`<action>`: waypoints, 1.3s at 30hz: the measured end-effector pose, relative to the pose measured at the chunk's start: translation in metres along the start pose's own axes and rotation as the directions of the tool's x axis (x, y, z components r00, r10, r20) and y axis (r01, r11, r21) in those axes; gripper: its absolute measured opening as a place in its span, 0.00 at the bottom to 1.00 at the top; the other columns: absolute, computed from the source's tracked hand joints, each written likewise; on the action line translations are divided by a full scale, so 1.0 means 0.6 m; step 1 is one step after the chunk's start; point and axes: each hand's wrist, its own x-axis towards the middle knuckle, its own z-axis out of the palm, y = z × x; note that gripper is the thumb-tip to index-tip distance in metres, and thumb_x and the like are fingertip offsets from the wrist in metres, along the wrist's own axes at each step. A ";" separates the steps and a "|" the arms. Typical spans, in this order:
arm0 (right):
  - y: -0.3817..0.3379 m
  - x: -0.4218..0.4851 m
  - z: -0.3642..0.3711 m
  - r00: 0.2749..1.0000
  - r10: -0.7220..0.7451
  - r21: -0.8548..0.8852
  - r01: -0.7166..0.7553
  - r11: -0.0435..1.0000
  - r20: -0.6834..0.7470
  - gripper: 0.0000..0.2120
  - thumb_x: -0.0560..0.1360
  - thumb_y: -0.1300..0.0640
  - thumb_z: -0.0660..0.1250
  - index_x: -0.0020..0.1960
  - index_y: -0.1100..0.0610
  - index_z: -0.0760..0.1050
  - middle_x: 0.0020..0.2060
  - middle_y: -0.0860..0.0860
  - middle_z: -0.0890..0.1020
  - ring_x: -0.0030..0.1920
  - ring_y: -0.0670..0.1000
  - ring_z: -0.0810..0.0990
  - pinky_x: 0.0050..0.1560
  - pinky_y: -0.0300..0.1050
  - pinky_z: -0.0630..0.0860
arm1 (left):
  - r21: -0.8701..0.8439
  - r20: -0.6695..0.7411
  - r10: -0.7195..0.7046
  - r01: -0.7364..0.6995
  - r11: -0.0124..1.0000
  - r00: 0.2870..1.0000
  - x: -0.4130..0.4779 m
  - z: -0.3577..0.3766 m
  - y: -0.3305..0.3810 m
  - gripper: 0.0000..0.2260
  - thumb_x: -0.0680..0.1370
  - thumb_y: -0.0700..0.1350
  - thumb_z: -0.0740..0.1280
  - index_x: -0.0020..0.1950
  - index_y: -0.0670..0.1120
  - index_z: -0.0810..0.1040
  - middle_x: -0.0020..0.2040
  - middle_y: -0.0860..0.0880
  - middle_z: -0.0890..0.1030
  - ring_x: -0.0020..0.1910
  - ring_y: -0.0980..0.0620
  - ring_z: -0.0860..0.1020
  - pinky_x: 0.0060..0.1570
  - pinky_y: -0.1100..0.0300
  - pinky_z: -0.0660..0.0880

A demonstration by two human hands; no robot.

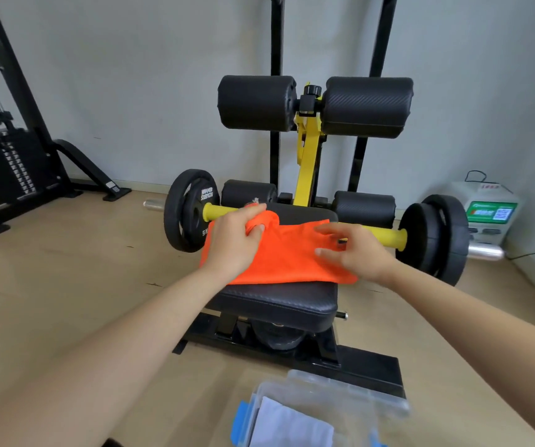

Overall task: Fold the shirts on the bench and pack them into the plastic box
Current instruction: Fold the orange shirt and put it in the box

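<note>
My left hand [232, 243] grips a bunched fold of the plain orange shirt [285, 256] lying on the table [279, 301]. My right hand [353, 250] spreads open over it (the weight plate [188, 214] lettering is too blurred to read).

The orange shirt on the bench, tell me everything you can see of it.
The bright orange fabric shirt lies partly folded across the black padded bench seat, with its left and right edges hanging just past the pad. The cloth looks thin and finely textured, with soft wrinkles. The left hand grips a bunched piece at its far left corner, raised a little. The right hand is over its right side with fingers spread; whether it touches is unclear.
</note>
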 end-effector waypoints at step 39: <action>0.036 -0.015 -0.021 0.947 0.273 0.553 -0.319 0.770 0.166 0.16 0.77 0.45 0.69 0.47 0.59 0.79 0.36 0.57 0.83 0.33 0.54 0.77 0.31 0.43 0.71 | -0.109 0.282 0.072 -0.043 0.993 0.957 -0.024 0.092 0.014 0.06 0.76 0.53 0.73 0.52 0.57 0.87 0.48 0.60 0.85 0.52 0.60 0.81 0.56 0.51 0.77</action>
